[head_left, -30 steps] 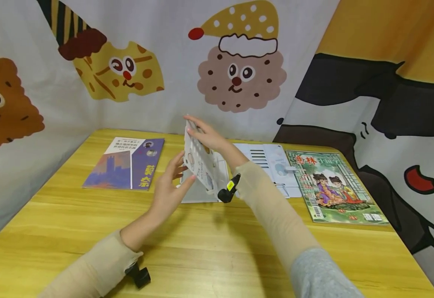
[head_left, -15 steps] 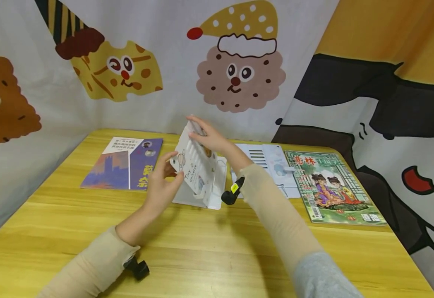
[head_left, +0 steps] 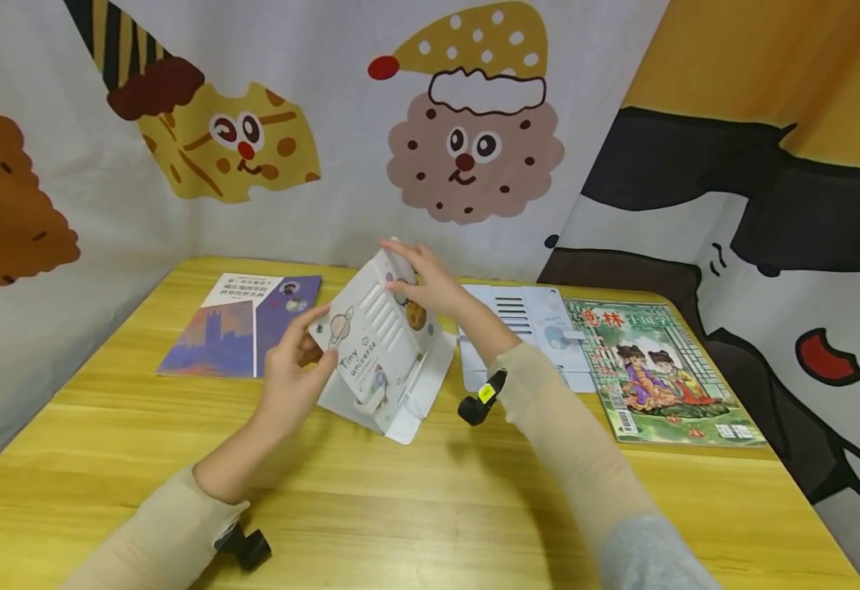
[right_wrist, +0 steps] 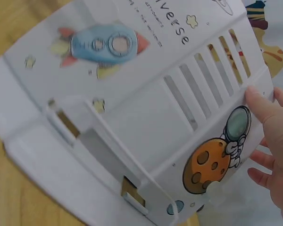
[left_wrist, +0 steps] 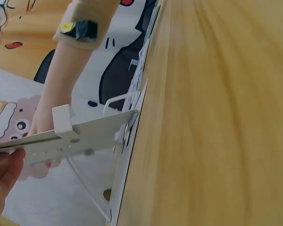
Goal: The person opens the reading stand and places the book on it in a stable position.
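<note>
A white book stand printed "Tiny universe" has its slotted panel tilted up from a flat base on the table. My left hand pinches the panel's left edge between thumb and fingers. At the upper right edge, my right hand grips the panel, thumb on the front. In the right wrist view, the stand's panel shows a rocket, slots and a wire page holder low down; the right hand holds its edge. The left wrist view catches the panel edge-on, held by the left hand.
A second white slotted stand lies flat at the back right, beside a green illustrated magazine. A purple and white book lies at the left. Behind the wooden table hangs a cartoon-printed curtain.
The stand has turned so its printed front faces me more, and it has come nearer. My left hand has moved left and down with its edge; the right hand has shifted slightly right and down.
</note>
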Available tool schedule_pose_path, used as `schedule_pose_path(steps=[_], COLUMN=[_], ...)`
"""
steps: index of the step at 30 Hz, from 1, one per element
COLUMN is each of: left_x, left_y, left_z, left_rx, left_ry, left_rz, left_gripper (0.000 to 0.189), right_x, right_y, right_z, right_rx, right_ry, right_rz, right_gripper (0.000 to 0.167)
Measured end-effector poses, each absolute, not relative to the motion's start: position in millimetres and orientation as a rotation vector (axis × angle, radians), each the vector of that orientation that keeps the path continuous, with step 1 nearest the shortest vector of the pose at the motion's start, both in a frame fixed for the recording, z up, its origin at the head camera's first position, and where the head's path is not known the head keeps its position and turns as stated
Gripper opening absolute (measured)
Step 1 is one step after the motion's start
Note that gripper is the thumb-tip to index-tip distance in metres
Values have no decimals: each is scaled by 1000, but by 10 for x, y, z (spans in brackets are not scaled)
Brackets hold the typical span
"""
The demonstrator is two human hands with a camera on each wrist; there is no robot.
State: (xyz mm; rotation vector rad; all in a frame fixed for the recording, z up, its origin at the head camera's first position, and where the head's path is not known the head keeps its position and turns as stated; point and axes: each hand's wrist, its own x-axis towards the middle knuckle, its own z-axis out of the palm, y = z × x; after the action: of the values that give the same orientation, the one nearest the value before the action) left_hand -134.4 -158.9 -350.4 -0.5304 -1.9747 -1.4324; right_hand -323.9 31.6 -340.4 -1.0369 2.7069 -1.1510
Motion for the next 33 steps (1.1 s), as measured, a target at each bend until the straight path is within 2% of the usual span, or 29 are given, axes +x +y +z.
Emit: schedule_pose_path(steps=[6,17,26,33], left_x=[-1372,-1392,-1727,-1950], left_y=[-1772,-1913,-2098,-2116], left_z=[-3584,-3468,-3755,-3755], left_rx=[-547,-501,-411,-308], left_ry=[-1945,-2030,-2078,-2151], left_rz=[-1486,-1339,-1321,-1221], left_gripper=[57,63,62,56], right_x=[-3141,-2929,-2799,-2761], right_y=[388,558,724,778], right_z=[-3399,-3401,-3417,-3450], right_rx=[-1038,-987,-978,-935], right_ry=[2770,2857,2933,2965], right_rz=[-1078,-1049,-1085,-1146], right_gripper=[71,77,79,81])
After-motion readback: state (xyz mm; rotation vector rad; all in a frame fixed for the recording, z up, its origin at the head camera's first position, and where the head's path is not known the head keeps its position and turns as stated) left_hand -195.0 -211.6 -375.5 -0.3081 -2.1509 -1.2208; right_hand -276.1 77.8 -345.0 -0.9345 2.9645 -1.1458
